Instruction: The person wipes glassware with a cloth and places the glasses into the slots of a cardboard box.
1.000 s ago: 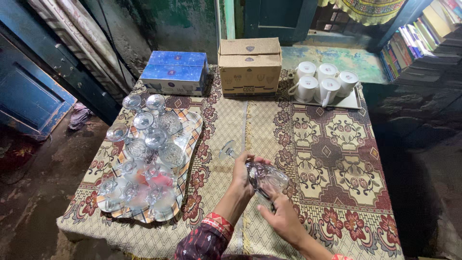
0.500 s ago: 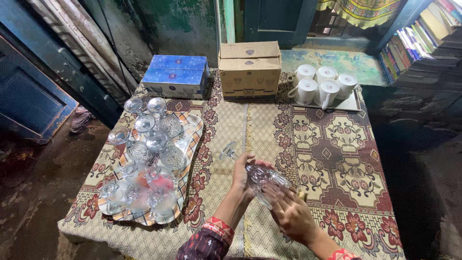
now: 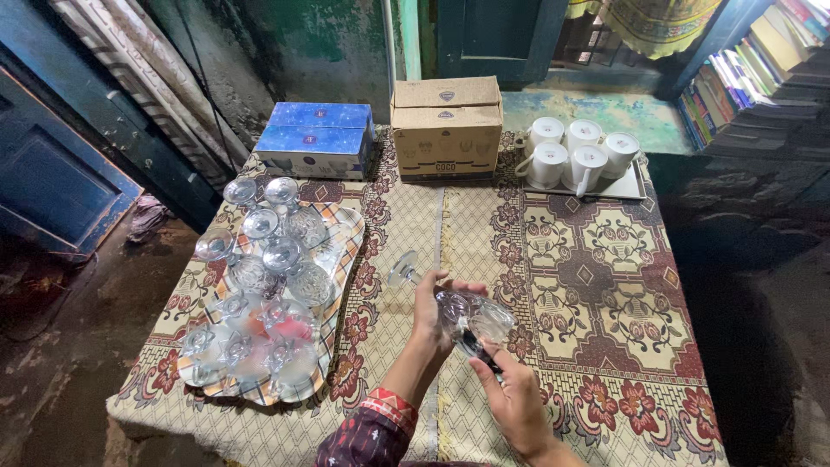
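— Since half a second ago the right hand (image 3: 510, 393) has slid down off the bowl of the goblet (image 3: 467, 316); it now sits below the rim, toward the person. The yellowish bit seen by that hand before is out of sight.

— What is it holding?

— A thin dark tool (image 3: 478, 350), pinched between thumb and fingertips, the other fingers loosely curled. The tool's far end reaches into the goblet's mouth.

— And the left hand (image 3: 430, 311)?

— Closed round the goblet where stem meets bowl, thumb over the top. The goblet lies on its side in the air above the tablecloth (image 3: 605, 259), foot pointing away and to the left of that hand, mouth toward the right hand.

— What lies round the hands?

— Left of the left hand, a tray (image 3: 344, 227) crowded with clear glasses (image 3: 277, 259), some upright and some upside down. Beyond the hands at the far edge: blue boxes (image 3: 316, 137) to the left, a brown carton (image 3: 446, 125) straight ahead, and to the right white mugs (image 3: 575, 156) standing close together on a small tray. Books (image 3: 743, 73) are stacked farther right, off the table.
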